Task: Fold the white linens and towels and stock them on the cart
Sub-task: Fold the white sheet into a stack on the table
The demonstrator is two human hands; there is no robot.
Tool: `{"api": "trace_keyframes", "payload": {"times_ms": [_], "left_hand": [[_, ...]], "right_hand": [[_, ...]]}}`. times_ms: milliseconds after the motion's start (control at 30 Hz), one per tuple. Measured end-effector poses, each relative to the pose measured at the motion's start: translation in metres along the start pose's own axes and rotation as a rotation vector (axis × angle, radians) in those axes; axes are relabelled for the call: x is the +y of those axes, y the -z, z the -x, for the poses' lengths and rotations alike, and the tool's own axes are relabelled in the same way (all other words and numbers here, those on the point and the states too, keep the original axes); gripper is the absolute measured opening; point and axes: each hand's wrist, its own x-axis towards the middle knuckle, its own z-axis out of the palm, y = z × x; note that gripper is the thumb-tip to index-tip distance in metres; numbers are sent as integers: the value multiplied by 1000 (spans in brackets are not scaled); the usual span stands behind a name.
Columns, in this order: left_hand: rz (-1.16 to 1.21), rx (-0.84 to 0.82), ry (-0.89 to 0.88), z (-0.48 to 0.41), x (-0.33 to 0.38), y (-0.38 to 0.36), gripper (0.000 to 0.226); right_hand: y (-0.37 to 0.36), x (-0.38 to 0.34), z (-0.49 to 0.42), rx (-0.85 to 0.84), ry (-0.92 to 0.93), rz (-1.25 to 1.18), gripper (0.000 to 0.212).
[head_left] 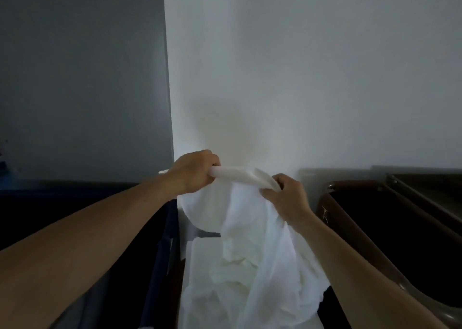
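Head view, both hands gripping white linen (pixel 250 241) edge, left hand (pixel 193 172), right hand (pixel 285 194), cloth hanging below

A thin white linen (pixel 252 228) hangs crumpled from its gathered top edge, draping down onto more rumpled white cloth (pixel 225 291) below

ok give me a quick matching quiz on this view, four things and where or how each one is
Things:
1 left hand
2 right hand
3 sheet
4 brown bin

Place or state:
a stands on the right
b hangs down, crumpled
c grips the rolled top edge
d pinches a folded corner

Pairs: 1-c, 2-d, 3-b, 4-a
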Motion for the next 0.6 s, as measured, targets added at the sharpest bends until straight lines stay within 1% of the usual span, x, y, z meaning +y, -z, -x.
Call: {"api": "trace_keyframes", "payload": {"times_ms": [33,133,200,267,333,467,533,600], "left_hand": [[7,-30,56,-1,-5,6,9],[109,-56,176,-2,-19,19,26],[220,-73,216,-1,-25,27,25],[356,-68,251,-1,-28,31,22],[570,7,287,-2,-25,33,19],[1187,146,362,-12,-10,40,15],[1311,240,369,-20,-8,52,13],[1300,371,363,-31,-8,66,10]], "right_hand": [[9,-3,-4,9,12,-25,20],[28,-5,-7,44,-32,-101,35],[39,2,-8,116,-115,-138,44],[46,9,-10,162,-163,-122,44],[49,11,-11,174,-154,-66,38],[54,2,-17,258,-94,25,20],[58,1,-19,218,-78,149,14],[57,8,-17,116,-99,374,24]]}}
